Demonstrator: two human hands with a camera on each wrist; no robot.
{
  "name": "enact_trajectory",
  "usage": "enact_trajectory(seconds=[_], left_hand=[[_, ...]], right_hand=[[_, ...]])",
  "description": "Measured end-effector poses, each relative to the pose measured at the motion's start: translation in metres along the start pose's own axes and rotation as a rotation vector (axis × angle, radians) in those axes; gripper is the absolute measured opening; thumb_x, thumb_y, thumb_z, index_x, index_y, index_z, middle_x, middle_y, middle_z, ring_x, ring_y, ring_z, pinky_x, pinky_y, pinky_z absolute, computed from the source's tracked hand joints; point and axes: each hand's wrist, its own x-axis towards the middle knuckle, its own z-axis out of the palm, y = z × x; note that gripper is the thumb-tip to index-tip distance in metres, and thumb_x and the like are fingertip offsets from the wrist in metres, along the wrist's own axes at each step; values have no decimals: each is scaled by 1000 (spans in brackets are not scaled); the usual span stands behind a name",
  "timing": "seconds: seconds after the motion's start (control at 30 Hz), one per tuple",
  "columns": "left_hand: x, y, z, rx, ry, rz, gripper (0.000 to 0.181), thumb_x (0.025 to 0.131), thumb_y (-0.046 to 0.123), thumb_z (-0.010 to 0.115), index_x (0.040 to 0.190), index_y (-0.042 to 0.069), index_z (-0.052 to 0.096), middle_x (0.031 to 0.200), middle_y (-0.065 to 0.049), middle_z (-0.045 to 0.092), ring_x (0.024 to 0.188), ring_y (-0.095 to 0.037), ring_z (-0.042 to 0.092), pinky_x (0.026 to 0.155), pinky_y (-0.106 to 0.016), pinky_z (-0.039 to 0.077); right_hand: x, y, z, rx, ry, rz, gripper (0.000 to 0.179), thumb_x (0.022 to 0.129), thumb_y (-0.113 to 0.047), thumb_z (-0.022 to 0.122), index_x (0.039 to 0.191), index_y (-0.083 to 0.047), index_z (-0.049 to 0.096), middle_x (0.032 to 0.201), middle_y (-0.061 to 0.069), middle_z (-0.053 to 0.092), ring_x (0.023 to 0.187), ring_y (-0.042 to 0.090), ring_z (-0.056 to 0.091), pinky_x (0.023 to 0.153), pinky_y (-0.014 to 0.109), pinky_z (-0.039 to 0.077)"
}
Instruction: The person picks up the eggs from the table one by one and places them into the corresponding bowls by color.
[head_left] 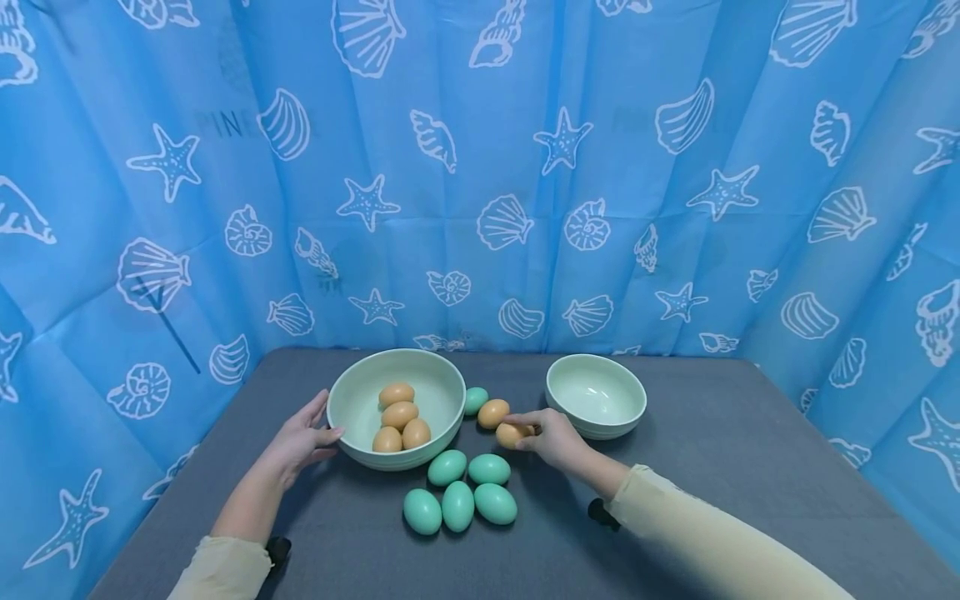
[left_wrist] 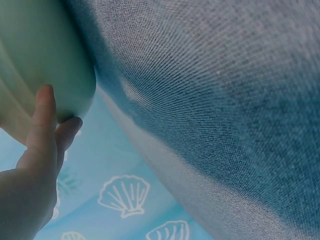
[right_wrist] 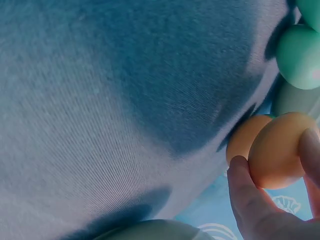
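My right hand (head_left: 557, 439) pinches a brown egg (head_left: 512, 436) between thumb and fingers; in the right wrist view this egg (right_wrist: 281, 150) overlaps another brown egg (right_wrist: 246, 137) behind it. That other one lies just beyond the fingers in the head view, beside a green egg. My left hand (head_left: 297, 442) rests against the left side of the large pale green bowl (head_left: 446, 429), its fingers fairly straight along the outer wall (left_wrist: 55, 55) in the left wrist view. Several brown eggs (head_left: 400, 414) lie inside that bowl.
Several green eggs (head_left: 458, 506) are grouped on the grey cloth-covered table (head_left: 360, 542) in front of the large bowl. One green egg (head_left: 476, 401) sits by its right side. A smaller pale green bowl (head_left: 597, 392) stands right of my right hand. A blue shell-print curtain (head_left: 465, 275) hangs behind.
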Motion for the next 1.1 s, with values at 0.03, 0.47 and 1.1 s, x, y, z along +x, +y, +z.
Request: enact_trajectory(seconds=[0.03,0.47,1.1], left_hand=[[0,0,0,0,1,-1,82,102,1,52,161,10,-5,167,-19,-10,150,-48,10,113,-59,36],[0,0,-1,-15,4,-19,83,102,2,53,161,11,-5,166,-18,-11,151,-47,10,113,-57,37],[-1,2,0,-6,-9,-15,82,103,2,51,161,10,-5,166,-18,-10,151,-47,10,113,-58,36]], right_hand=[[0,0,-1,7,-1,2,39,88,4,72,125,-7,71,130,16,67,121,34,60,88,43,56],[0,-6,-13,67,-75,-90,40,89,4,70,128,2,67,131,22,65,117,38,61,88,41,58],[2,-34,-19,106,-133,-210,40,93,1,66,133,3,62,134,23,63,117,35,63,88,37,58]])
